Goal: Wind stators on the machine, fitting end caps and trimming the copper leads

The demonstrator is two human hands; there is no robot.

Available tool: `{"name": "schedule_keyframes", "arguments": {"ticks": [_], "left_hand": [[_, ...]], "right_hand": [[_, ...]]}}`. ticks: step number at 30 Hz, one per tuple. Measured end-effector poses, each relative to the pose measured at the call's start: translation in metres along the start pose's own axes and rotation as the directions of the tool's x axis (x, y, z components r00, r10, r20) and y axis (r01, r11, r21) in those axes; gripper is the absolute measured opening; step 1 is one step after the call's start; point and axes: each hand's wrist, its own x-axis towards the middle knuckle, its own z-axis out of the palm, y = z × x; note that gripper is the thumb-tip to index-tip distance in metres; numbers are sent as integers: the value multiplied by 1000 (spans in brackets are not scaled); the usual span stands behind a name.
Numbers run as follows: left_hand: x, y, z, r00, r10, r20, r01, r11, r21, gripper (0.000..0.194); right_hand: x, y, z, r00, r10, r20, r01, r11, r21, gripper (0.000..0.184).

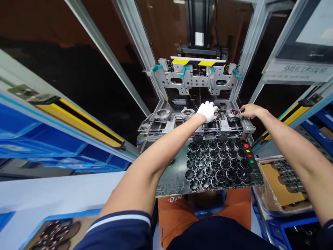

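Observation:
My left hand (207, 111), in a white glove, reaches over the third nest of the metal fixture (170, 126). Its fingers curl downward, and whatever they close on is hidden beneath them. At the right end of the fixture, a round motor part with copper windings (234, 112) sits in its nest. My bare right hand (250, 110) is at the right edge of that part with its fingers bent inward; what they pinch is too small to make out. Two round nests (162, 114) on the left show their metal rings.
Rows of black and silver ring housings (213, 164) stand on the dark green work plate (171, 180). Coloured buttons (246, 146) line its right side. A press head (197, 74) hangs behind the fixture. A carton of parts (275, 187) is at the right, with blue bins (85, 139) at the left.

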Motion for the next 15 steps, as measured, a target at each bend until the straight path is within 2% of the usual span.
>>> {"name": "schedule_keyframes", "arguments": {"ticks": [3, 6, 10, 13, 15], "left_hand": [[28, 7, 23, 999, -6, 33, 5, 1000, 23, 41], [33, 6, 32, 1000, 2, 22, -3, 1000, 28, 34], [25, -7, 23, 999, -39, 6, 39, 999, 18, 26], [19, -27, 10, 996, -85, 14, 85, 996, 21, 39], [20, -37, 5, 993, -105, 56, 103, 994, 38, 54]], "right_hand": [[11, 11, 29, 999, -21, 40, 19, 999, 46, 35], [19, 14, 41, 998, -55, 2, 55, 996, 69, 35], [19, 23, 25, 996, -78, -47, 81, 994, 78, 24], [15, 29, 0, 988, -87, -128, 100, 990, 100, 20], [16, 25, -11, 988, -107, -115, 122, 983, 136, 32]]}}
